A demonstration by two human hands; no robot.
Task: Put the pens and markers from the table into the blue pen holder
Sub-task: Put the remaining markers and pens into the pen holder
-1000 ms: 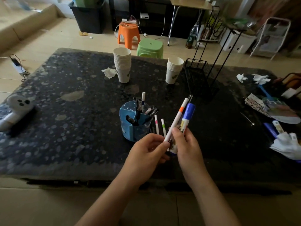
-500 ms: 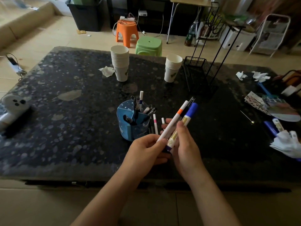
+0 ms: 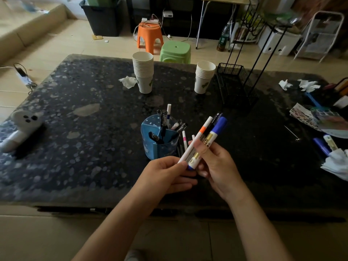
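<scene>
The blue pen holder (image 3: 160,147) stands on the dark table, with several pens sticking out of it. Just in front of it and to the right, both hands hold a small bundle of pens. My left hand (image 3: 165,174) pinches the lower ends. My right hand (image 3: 218,166) wraps the middle of the bundle. In the bundle are a white pen with an orange band (image 3: 202,131), a black pen (image 3: 214,119) and a thick blue-capped marker (image 3: 216,130). A white pen with a pink band (image 3: 184,139) lies on the table beside the holder, along with other pens partly hidden by the hands.
Two stacks of paper cups (image 3: 143,72) (image 3: 204,77) stand behind the holder, with a black wire rack (image 3: 235,85) to their right. A blue marker (image 3: 321,146), crumpled tissues (image 3: 337,162) and papers lie at the right edge. A white plush toy (image 3: 20,127) lies at the left.
The bundle has tilted lower and shifted slightly left toward the holder. My right hand has slid up around the pens, while my left hand keeps hold of their lower ends.
</scene>
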